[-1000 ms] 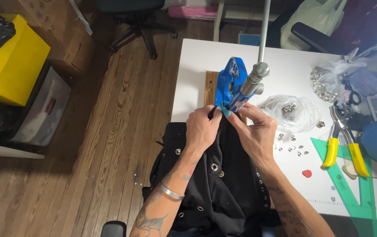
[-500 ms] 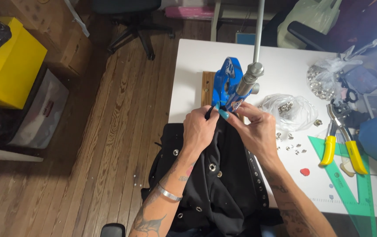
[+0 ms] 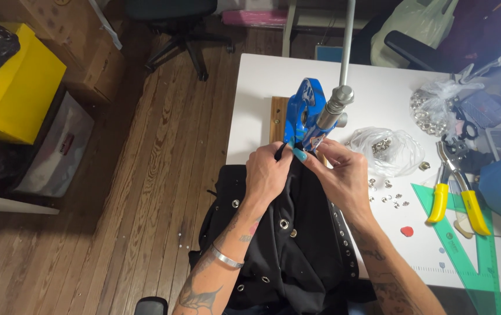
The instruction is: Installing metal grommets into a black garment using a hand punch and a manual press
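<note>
Black garment (image 3: 297, 245): matt woven cloth, shiny metal eyelets. Blue press (image 3: 304, 114) just above the pinching fingers: glossy painted metal, on a wooden base (image 3: 278, 119). Table (image 3: 390, 81) beneath: smooth white. Beside the grip, clear glossy plastic bag (image 3: 387, 149).

yellow-handled pliers (image 3: 452, 197), green set square (image 3: 472, 251), yellow box (image 3: 14, 93)

Left of the blue press (image 3: 304, 114) the bench (image 3: 256, 105) lies bare. Right of the press, a clear bag (image 3: 387, 149), loose eyelets (image 3: 393, 198) and yellow-handled pliers (image 3: 451, 192) crowd the way.
</note>
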